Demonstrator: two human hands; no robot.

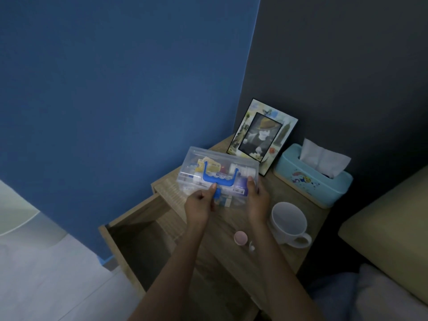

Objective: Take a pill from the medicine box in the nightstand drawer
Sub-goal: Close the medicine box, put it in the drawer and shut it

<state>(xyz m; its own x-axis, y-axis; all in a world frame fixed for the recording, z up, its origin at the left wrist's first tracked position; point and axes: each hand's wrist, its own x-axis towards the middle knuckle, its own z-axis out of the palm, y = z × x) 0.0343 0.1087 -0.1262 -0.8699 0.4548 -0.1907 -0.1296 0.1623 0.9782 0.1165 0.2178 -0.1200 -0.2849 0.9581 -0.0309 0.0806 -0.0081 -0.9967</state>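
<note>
The clear plastic medicine box, with a blue handle on its lid and a blue latch at its front, sits on the top of the wooden nightstand. Packets and small bottles show through its walls. My left hand grips the box's near left edge, thumb on the blue latch. My right hand holds the near right corner. The nightstand drawer stands pulled out to the left and looks dark inside. A pink round cap and a small white pill lie on the nightstand top near my right forearm.
A white mug stands right of my right hand. Behind it sit a light blue tissue box and a photo frame against the dark wall. A bed edge is at the right, the blue wall at the left.
</note>
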